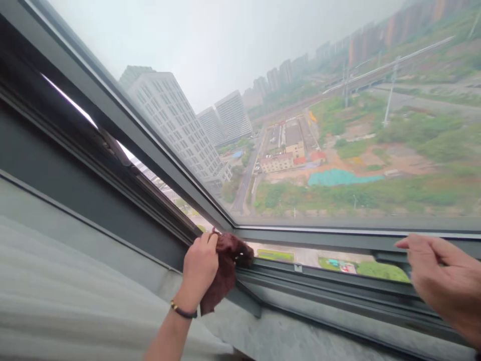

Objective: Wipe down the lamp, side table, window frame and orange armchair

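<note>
Left grip (pixel 200 265) clenched on one maroon cloth (pixel 225 271), right grip (pixel 447 281) released, one window frame (pixel 323 286)

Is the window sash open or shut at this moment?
Open. The window sash stands away from the window frame, and street and grass show through the gap. The left hand presses a dark red cloth into the corner.

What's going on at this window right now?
A person's left hand, with a dark cord bracelet on its wrist, presses a crumpled dark red cloth into the lower corner of the grey metal window frame. The right hand rests near the frame's bottom rail, holding nothing visible. The hinged glass sash stands slightly open.
</note>
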Motion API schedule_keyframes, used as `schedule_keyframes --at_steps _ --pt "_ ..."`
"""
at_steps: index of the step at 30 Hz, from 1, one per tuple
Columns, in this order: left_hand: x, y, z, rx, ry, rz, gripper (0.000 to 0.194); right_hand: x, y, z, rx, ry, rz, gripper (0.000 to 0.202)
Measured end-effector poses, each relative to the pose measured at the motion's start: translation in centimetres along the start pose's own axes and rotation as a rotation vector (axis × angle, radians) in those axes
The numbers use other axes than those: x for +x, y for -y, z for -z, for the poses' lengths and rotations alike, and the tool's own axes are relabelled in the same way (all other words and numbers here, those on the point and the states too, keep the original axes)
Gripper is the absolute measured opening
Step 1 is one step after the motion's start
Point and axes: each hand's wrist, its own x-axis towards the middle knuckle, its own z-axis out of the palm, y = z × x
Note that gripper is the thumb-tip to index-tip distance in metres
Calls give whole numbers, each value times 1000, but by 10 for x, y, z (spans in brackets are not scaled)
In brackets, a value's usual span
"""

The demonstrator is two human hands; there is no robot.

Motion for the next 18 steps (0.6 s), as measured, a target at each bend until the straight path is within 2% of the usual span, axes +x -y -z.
schedule_keyframes --at_steps 2,4,6,9,11,13,16,17,18 --pt "7 -1 -22 23 182 -124 35 12 19 -9 60 17 -14 44" --pt "12 -16 -45 14 331 -226 31 25 36 -22 134 83 15 46" --pt "13 -42 -59 -34 359 -323 28 34 47 -36 178 166 65 47" --pt "9 -95 -57 -150 374 -537 27 30 49 -47 242 266 118 52" --pt "4 -142 -47 -220 347 -722 26 12 41 -40 284 261 144 60" --pt "-2 -204 -38 -285 263 -947 26 -13 28 -19 321 199 75 62" --pt "-10 -318 -23 -378 146 -1338 26 -42 4 32 294 63 -133 56" --pt "-12 -355 -17 -405 136 -1423 24 -46 -2 50 259 15 -174 54" --pt "-13 -387 -10 -416 157 -1449 22 -47 -8 67 217 -30 -195 53"
